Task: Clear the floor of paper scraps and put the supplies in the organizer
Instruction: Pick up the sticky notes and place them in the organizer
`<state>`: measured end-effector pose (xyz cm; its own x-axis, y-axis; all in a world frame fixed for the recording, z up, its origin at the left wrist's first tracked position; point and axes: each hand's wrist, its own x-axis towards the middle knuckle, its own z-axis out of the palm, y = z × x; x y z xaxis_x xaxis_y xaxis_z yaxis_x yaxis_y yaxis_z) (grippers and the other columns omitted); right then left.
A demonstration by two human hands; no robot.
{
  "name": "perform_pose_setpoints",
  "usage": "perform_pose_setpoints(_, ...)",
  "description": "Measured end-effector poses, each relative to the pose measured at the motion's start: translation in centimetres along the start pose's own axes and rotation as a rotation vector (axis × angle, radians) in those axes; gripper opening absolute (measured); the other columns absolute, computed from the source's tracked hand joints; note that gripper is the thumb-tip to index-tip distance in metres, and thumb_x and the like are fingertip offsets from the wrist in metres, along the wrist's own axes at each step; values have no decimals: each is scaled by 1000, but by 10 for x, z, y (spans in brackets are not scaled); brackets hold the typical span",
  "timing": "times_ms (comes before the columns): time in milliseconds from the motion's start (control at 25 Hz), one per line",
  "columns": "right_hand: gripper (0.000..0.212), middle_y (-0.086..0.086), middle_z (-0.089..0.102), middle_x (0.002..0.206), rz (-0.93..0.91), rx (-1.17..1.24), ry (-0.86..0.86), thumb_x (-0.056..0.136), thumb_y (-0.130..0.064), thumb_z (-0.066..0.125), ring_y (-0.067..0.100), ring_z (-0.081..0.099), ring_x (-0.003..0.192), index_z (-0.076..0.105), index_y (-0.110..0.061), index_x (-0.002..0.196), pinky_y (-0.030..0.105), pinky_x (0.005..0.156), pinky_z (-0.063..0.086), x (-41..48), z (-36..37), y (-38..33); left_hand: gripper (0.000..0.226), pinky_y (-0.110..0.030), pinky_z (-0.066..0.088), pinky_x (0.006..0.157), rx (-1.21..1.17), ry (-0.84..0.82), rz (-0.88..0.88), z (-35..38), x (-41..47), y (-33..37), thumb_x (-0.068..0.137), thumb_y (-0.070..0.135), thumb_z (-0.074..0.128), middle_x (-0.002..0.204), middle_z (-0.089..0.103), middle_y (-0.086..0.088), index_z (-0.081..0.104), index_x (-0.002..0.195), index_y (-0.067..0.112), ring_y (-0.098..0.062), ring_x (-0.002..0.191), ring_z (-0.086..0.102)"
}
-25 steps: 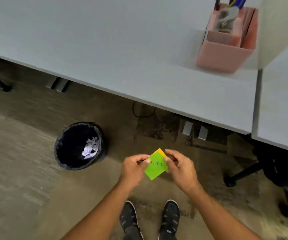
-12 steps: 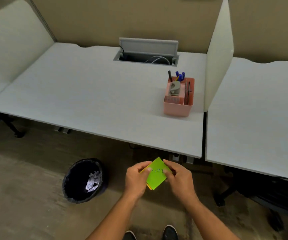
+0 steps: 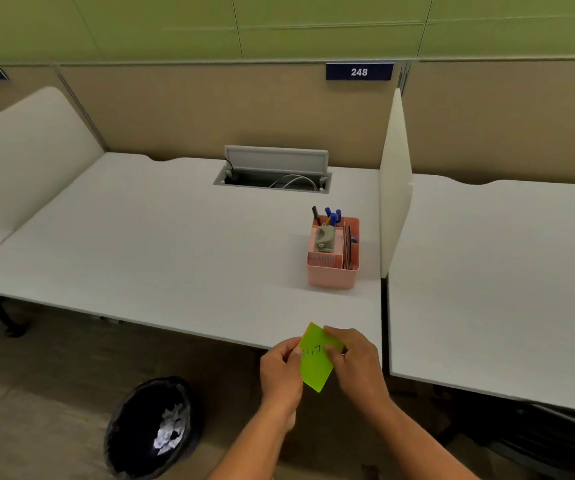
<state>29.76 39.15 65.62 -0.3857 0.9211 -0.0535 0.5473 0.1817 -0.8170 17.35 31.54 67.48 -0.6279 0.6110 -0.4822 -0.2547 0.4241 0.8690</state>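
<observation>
Both hands hold a small stack of sticky notes point(image 3: 315, 367), green on top with an orange one behind, at the desk's front edge. My left hand point(image 3: 280, 370) pinches its left side and my right hand point(image 3: 355, 362) pinches its right side. The pink organizer point(image 3: 332, 275) stands on the white desk point(image 3: 157, 251) ahead and slightly right, holding pens, a grey hole punch and some flat items. A black bin point(image 3: 140, 431) on the floor at lower left holds crumpled white paper scraps point(image 3: 170, 431).
A white divider panel point(image 3: 395, 188) stands just right of the organizer, with a second desk point(image 3: 504, 289) beyond it. An open cable hatch point(image 3: 274, 174) sits at the desk's back. A chair base shows under the right desk and another at the far left.
The view has tilted up from the floor to the desk and cubicle wall. Both hands, still holding the notes, have risen to the desk's front edge.
</observation>
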Motion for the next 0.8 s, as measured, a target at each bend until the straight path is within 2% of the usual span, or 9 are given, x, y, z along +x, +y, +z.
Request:
perform_pose_setpoints(160, 26, -4, 72, 118, 29, -56, 39, 96, -18, 65, 9, 63, 104, 72, -22, 121, 27, 96, 50, 61, -8, -17, 18, -42, 64, 86, 87, -60, 40, 12, 55, 33, 98, 21, 64, 99, 78, 7, 79, 102, 30, -16, 97, 74)
perform_pose_setpoints(280, 21, -1, 74, 111, 59, -120, 89, 95, -18, 68, 11, 64, 95, 73, -19, 115, 22, 86, 51, 113, -24, -38, 17, -25, 59, 79, 241, -157, 168, 24, 100, 76, 99, 19, 63, 98, 75, 9, 77, 103, 27, -12, 96, 70)
perform_pose_setpoints(400, 19, 0, 75, 109, 68, -162, 112, 95, -15, 69, 15, 67, 98, 76, -18, 112, 27, 89, 55, 165, -40, -69, 17, -14, 49, 72, 375, -255, 257, 33, 147, 121, 98, 16, 64, 101, 75, 6, 77, 107, 21, -12, 96, 69)
perform_pose_setpoints(480, 17, 2, 76, 107, 67, -219, 117, 94, -14, 68, 18, 68, 98, 77, -16, 109, 32, 91, 57, 194, -46, -85, 19, -11, 47, 70, 458, -295, 329, 39, 175, 144, 96, 14, 64, 102, 77, 4, 78, 108, 18, -13, 96, 70)
perform_pose_setpoints(640, 18, 6, 77, 104, 91, -297, 131, 93, -9, 67, 19, 69, 92, 78, -13, 106, 32, 87, 57, 236, -46, -101, 19, -13, 47, 68, 574, -359, 437, 49, 224, 169, 96, 13, 64, 103, 78, -2, 79, 108, 15, -17, 93, 70)
perform_pose_setpoints(800, 19, 6, 75, 105, 143, -367, 88, 98, -12, 61, 21, 69, 95, 78, -13, 108, 28, 84, 57, 251, -33, -95, 29, -10, 47, 67, 654, -384, 487, 56, 250, 169, 99, 15, 60, 113, 75, -3, 72, 126, 18, -19, 101, 70)
